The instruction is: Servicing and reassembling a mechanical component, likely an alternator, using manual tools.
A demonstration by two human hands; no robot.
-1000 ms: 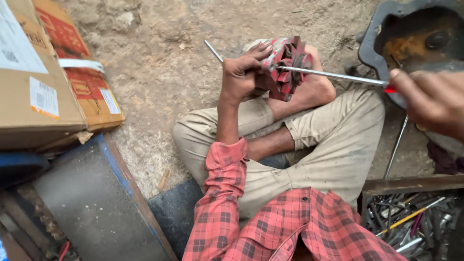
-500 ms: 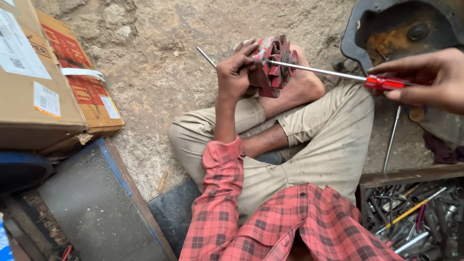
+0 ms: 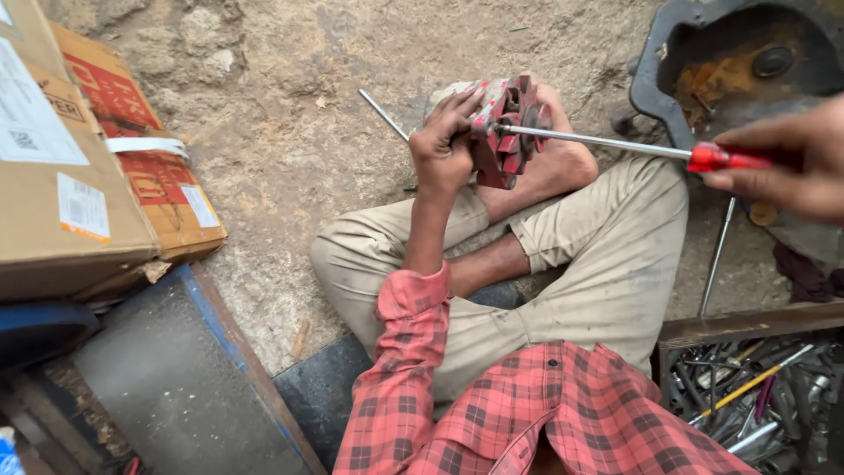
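- Down on the rough stone ground, a person sits cross-legged; a red finned motor part [image 3: 505, 132], apparently a cast metal housing with a fan, rests on the bare foot.
- Left hand [image 3: 442, 145] wraps the near side of the part, fingers curled tight over its rim, pinning it to the foot.
- Right hand [image 3: 782, 167] is closed round the red handle of a long screwdriver [image 3: 615, 143]; its tip sits at the hub of the fan.
- Part looks heavy and rigid, with thin fins likely to chip; the solid outer body is the safer hold.
- Nearby: cardboard boxes [image 3: 79, 167] to the left, a tray of loose tools [image 3: 756, 396] at lower right, a rusty casing [image 3: 738, 62] above.
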